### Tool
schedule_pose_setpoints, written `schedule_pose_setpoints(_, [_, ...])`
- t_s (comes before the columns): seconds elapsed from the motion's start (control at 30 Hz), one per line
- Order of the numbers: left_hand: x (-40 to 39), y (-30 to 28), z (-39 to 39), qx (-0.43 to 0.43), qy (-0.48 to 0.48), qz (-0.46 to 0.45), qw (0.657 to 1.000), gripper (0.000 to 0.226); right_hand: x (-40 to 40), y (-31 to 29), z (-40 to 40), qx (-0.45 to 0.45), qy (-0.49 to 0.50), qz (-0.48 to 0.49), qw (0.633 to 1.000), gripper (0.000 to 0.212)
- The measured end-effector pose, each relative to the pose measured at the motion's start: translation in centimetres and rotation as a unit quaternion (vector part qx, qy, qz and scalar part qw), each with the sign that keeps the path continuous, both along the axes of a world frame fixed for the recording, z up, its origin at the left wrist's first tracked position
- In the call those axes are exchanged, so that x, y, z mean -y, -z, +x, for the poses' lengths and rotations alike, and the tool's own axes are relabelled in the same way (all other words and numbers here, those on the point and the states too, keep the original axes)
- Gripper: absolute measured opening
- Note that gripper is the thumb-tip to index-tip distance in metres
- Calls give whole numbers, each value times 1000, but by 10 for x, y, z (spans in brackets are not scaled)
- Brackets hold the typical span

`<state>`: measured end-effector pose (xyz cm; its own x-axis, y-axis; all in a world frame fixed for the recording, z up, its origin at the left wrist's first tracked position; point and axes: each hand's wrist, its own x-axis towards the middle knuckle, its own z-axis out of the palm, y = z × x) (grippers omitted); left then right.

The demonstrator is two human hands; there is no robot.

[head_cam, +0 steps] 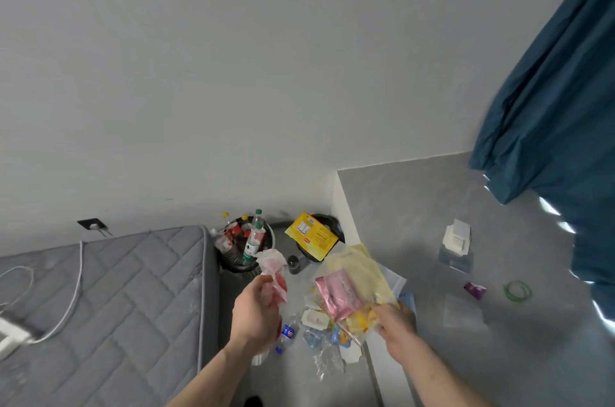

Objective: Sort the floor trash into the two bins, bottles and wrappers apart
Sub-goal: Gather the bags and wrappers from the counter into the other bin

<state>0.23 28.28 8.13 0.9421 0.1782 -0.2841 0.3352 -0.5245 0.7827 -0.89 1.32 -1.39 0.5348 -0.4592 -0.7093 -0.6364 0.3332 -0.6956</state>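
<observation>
The left hand (256, 310) is gripping a crumpled red-and-white plastic wrapper (273, 273), its fingers curled round the lower part while the top is sticking up just in front of the black mesh bin full of plastic bottles (244, 248). The right hand (394, 318) is pinching a bunch of wrappers by their lower edge: a shiny pink foil packet (337, 293) is lying against a pale yellow plastic bag (357, 268). Behind that bunch a second black bin (327, 223) is holding a tilted yellow cardboard box (312, 235). On the grey floor (416, 207) between the hands a small clear bottle with a blue label (287, 333) is lying among clear plastic scraps (324, 353). A grey quilted mattress (116, 290) is sitting left of the bins, a white cable (75, 293) trailing across it, and a dark teal curtain (559, 90) is hanging at the right
</observation>
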Motion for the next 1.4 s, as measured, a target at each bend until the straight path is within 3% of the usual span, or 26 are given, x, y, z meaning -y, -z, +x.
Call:
schedule_pose_setpoints(0.27, [-65, 23, 51, -82, 81, 36, 993, 37, -57, -11, -1, 4, 79, -2, 997, 20])
schedule_pose_setpoints(0.4, [-67, 26, 78, -83, 115, 57, 988, 37, -56, -11, -1, -8, 98, -17, 995, 36])
schedule_pose_setpoints(0.6, [-48, 23, 118, -63, 131, 60, 988, 31, -32, -2, 28, -27, 100, -3, 995, 35])
schedule_pose_setpoints(0.73, [-38, 22, 149, -44, 152, 61, 985, 30, -25, 8, 53, -48, 114, -12, 992, 22])
schedule_pose_setpoints(0.9, [-31, 39, 206, -54, 202, 96, 973, 39, -22, 26, 86, -60, 106, -26, 992, 26])
schedule_pose_setpoints(1.0, [-25, 66, 258, -68, 242, 117, 961, 43, -24, 39, 117, -73, 114, -29, 990, 28])
schedule_pose_setpoints(1.13, [-24, 148, 344, -105, 305, 129, 938, 49, -36, 58, 168, -104, 125, -55, 985, 36])
schedule_pose_setpoints(1.27, [-3, 191, 419, -107, 356, 183, 910, 33, -53, 65, 238, -140, 133, -65, 979, 22])
schedule_pose_setpoints(1.4, [18, 265, 484, -120, 428, 218, 869, 29, -61, 115, 301, -158, 102, -81, 979, 29])
